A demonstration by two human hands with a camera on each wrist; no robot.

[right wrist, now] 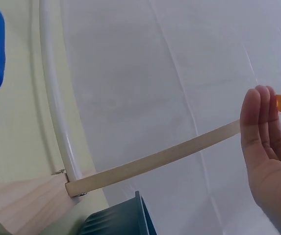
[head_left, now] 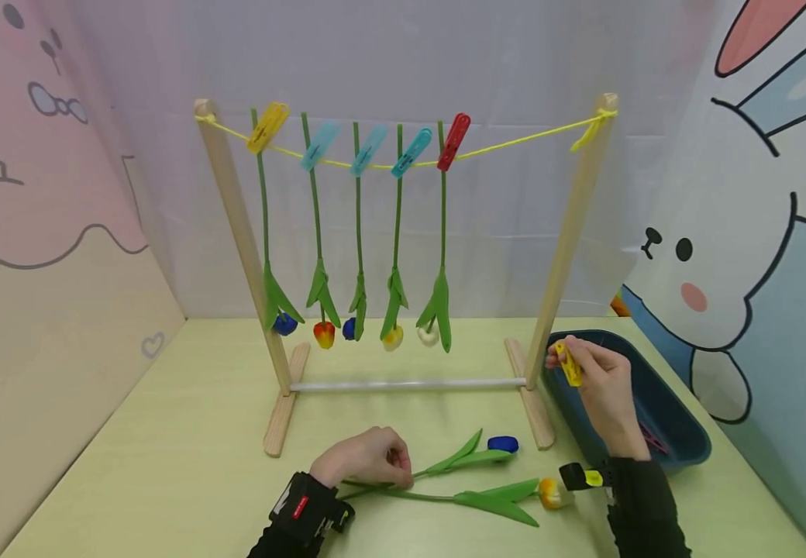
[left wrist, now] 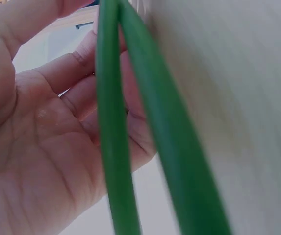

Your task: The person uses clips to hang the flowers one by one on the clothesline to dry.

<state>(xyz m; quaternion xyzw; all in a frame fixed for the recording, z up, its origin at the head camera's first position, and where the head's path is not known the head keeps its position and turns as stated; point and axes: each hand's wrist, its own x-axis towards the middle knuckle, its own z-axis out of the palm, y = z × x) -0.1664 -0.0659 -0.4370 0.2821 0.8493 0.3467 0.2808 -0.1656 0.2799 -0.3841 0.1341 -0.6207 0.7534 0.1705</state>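
Observation:
At the front of the table my left hand (head_left: 368,457) pinches at the green stems of two artificial tulips, where the stems cross. One is a blue tulip (head_left: 503,444); the other is a yellow-and-white tulip (head_left: 552,493). Both lie with their heads to the right. The left wrist view shows the two stems (left wrist: 112,117) running past the palm; which of them the fingertips hold, I cannot tell. Above the basin my right hand (head_left: 605,387) holds a yellow clothespin (head_left: 570,365) between thumb and fingers.
A wooden frame (head_left: 562,256) carries a yellow string (head_left: 514,145). Several tulips hang head-down from it by clothespins, the red clothespin (head_left: 453,142) rightmost. On the right sits a dark blue basin (head_left: 689,434) with a dark pink clothespin (head_left: 654,439) inside. A white bar (head_left: 410,384) joins the frame's feet.

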